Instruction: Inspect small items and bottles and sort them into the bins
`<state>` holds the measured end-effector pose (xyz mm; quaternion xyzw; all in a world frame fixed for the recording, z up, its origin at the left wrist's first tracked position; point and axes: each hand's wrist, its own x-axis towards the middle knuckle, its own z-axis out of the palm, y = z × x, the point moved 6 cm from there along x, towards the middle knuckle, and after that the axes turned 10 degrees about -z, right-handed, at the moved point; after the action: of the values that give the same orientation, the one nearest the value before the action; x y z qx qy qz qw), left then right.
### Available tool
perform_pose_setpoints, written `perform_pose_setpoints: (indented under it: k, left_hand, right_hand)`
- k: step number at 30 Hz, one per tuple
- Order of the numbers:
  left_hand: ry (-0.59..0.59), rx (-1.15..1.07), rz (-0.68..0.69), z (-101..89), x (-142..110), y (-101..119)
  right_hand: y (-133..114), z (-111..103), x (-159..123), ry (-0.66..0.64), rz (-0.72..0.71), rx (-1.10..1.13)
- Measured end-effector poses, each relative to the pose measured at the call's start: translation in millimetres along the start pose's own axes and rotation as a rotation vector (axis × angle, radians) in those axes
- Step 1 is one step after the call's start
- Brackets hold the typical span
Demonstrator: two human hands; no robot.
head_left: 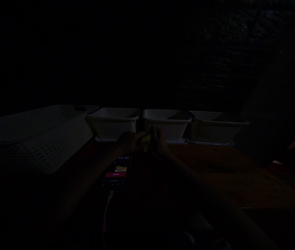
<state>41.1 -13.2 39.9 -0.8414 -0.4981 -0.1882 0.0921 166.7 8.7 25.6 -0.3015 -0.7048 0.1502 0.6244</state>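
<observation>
The scene is very dark. My left hand (128,142) and my right hand (160,141) meet in front of the middle white bin (166,123). Both have their fingers closed on a small yellow object (145,139) held between them; its shape is too dim to make out. The hands hover just above the wooden table (215,166), close to the gap between the left white bin (114,122) and the middle one.
A third white bin (216,127) stands at the right of the row. A large perforated white basket (33,137) lies at the left. A phone (117,171) with a lit screen and a cable lies on the table near me.
</observation>
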Motion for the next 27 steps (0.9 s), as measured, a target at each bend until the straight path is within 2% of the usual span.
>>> perform_pose_setpoints:
  k: [9, 19, 27]
  left_hand:
    - [0.01, -0.143, -0.007, 4.2, 3.0, -8.7]
    - [-0.003, -0.29, 0.006, 3.8, 3.4, -2.1]
    - [-0.005, -0.244, 0.038, 5.1, 3.3, 0.2]
  right_hand:
    - [-8.5, -0.5, 2.8, -0.023, -0.025, -0.023]
    - [1.1, -1.0, 3.0, -0.031, 0.006, -0.06]
    - [7.1, -3.1, 0.2, -0.02, 0.023, -0.087]
